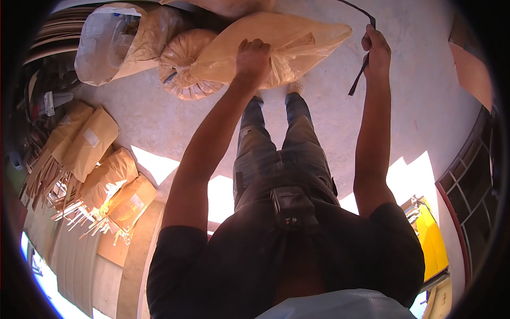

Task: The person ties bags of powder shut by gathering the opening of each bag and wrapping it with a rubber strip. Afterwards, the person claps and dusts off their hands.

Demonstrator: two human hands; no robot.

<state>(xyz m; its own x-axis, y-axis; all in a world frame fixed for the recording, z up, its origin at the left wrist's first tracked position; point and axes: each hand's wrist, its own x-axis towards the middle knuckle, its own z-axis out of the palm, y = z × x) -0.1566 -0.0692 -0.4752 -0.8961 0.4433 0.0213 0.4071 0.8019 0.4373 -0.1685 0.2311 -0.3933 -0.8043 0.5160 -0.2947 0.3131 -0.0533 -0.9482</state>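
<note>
My left hand (254,63) is closed on a big tan, see-through plastic sack (226,45), which lies on its side by my feet. The sack narrows to a point toward the right. Its contents cannot be made out. Out to the right, my right hand (376,49) grips a thin black strap (359,80); one end dangles below the fist and the other runs up out of view. Strap and sack are apart.
A tied plastic sack (194,58) and an open bag (109,45) stand to the left on the concrete floor (329,114). Paper-wrapped bundles of thin sticks (90,138) lie farther left. A yellow panel (429,239) is at the lower right.
</note>
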